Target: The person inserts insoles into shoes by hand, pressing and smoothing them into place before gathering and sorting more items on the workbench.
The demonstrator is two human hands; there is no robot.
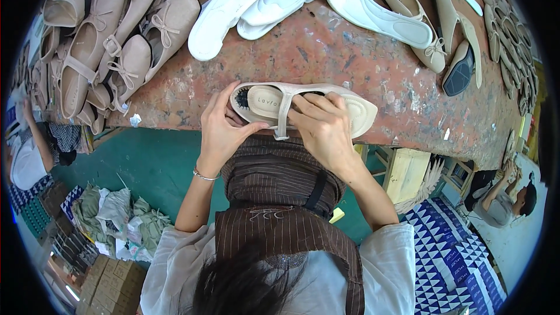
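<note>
At the far left, seeing a heap of beige bow shoes (125,41) lying one upon another on the worn reddish surface (297,61). Next to this heap, seeing some white insoles (224,11) lying overlapped at the far side. At the middle, with the left hand (223,131), gripping the beige strap shoe (267,102) around its heel end, with the thumb at the near side and the fingers at the far side. Finding this shoe at the near edge of the surface, just beyond the striped apron (283,175), with the toe (363,115) pointing right. Judging from the look, expecting a light thing, soft and bendable in the upper, stiffer in the sole, not very slippery, probably easy to crease or stain. Preferring therefore the firm heel end for taking hold, and avoiding to pull the thin strap (284,115) crossing the opening. Right of this strap, with the right hand (326,127), touching the front part with bent fingers; with the tips partly hidden, not being able to tell gripping from pressing. Farther right, well apart, seeing a single white insole (379,14) lying against one bow shoe (430,55). At the far right, seeing many beige shoes (510,46) lying close together.
</note>
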